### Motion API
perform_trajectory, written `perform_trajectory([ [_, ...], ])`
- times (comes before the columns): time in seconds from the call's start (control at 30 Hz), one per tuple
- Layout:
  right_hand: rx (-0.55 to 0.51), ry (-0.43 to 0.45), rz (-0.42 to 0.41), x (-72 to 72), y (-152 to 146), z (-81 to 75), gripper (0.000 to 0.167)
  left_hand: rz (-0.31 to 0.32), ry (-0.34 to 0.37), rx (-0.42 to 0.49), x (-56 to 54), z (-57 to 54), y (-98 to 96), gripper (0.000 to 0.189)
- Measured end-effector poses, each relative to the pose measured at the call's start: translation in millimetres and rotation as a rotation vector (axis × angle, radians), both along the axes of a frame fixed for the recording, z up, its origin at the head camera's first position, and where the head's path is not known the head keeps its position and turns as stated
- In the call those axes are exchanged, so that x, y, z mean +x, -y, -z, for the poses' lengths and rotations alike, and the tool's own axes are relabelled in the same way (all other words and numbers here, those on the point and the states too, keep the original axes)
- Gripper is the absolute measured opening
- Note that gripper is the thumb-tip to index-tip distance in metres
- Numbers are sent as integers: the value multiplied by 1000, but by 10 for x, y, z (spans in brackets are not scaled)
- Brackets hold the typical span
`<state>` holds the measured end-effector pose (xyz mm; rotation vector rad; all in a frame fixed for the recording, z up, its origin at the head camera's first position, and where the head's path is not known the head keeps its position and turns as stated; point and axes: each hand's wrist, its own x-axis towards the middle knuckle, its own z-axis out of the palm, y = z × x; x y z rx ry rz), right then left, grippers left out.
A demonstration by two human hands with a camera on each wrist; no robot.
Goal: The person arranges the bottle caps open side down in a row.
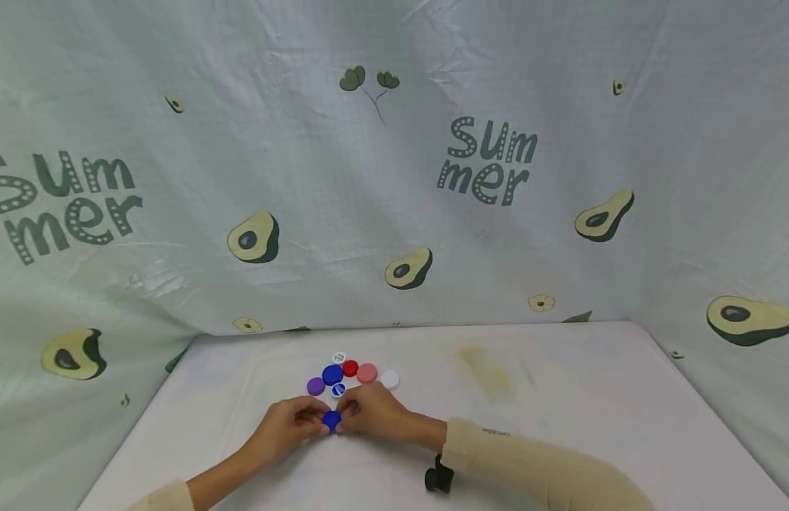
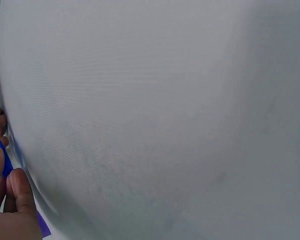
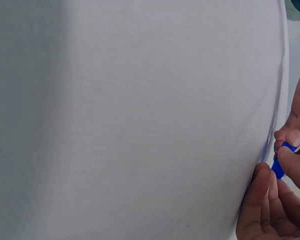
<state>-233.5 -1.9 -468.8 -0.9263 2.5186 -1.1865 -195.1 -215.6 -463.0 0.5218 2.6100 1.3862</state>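
Observation:
A small round blue bottle cap (image 1: 332, 421) is pinched from both sides, tilted up toward the head camera. My left hand (image 1: 296, 420) grips its left edge between thumb and fingers. On the opposite edge, my right hand (image 1: 372, 412) pinches it the same way. In the left wrist view the blue cap (image 2: 6, 162) shows between the fingertips at the far left. The right wrist view has the cap (image 3: 281, 164) at its right border, with fingers of both hands around it.
Just beyond the hands lie several caps: purple (image 1: 315, 386), larger blue (image 1: 333, 375), red (image 1: 350, 367), pink (image 1: 366, 373), white (image 1: 390, 380), and a blue-and-white printed one (image 1: 339, 390). They rest on a white-covered table (image 1: 560, 397). A printed curtain (image 1: 343, 213) hangs behind.

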Motion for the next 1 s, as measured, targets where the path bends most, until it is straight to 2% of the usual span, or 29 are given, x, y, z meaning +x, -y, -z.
perform_trajectory([
  [0.33,-31,-13,22,78,-75,32,23,-25,-26,18,48,-38,-68,24],
  [0.47,-84,11,26,92,-162,-26,22,-19,-44,70,39,-56,-111,24],
  [0.63,-147,13,6,49,-232,-65,22,-49,-62,90,28,-105,-171,25],
  [0.8,-214,-31,-4,40,-308,-23,25,-76,-62,108,34,-154,-242,25],
  [1.0,-280,-87,16,60,-415,-52,29,-95,-34,176,18,-196,-344,26],
])
